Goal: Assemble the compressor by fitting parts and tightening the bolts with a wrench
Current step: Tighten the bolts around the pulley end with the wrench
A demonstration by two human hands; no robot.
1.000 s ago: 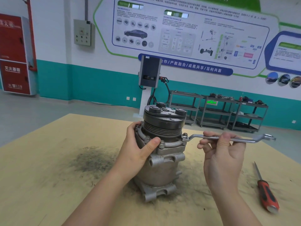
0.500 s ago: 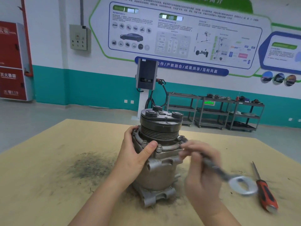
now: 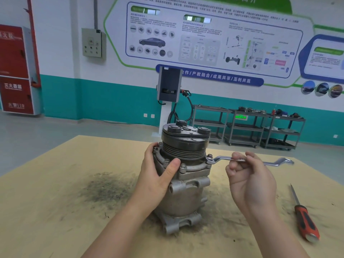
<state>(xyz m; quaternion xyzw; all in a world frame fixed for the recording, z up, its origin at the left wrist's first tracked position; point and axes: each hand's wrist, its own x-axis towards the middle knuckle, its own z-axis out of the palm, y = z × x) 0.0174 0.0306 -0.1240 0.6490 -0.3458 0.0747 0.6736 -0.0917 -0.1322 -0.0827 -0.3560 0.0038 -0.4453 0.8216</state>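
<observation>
On the table [image 3: 55,211], over a dark smear of grime, the compressor [image 3: 183,183] stands upright: a dull silver cast body with lugs at its foot, a flanged collar ringed with bolts, and a black grooved pulley [image 3: 184,144] on top capped by a plate with round bosses. Its long axis runs vertically, pulley end up, foot on the table.

The left hand [image 3: 158,175] grips the compressor at the collar from the left side, fingers curled round the far rim and the thumb pressed across the front of the flange, between two bolts.

The wrench [image 3: 249,161] is a bright offset ring spanner. It lies almost level, its long axis running left to right; the left ring sits on the bolt [image 3: 209,156] at the right edge of the collar, and the far ring points out to the right, over the table. The right hand [image 3: 251,175] holds the shank near its middle, palm turned toward the camera, fingertips curled over the top of the shank so that it passes under them and sticks out on both sides; the thumb's contact is hard to make out.

Near the right edge of the table, well apart from the compressor, lies a screwdriver [image 3: 305,220] with a red and black handle, its tip pointing away from the camera.
</observation>
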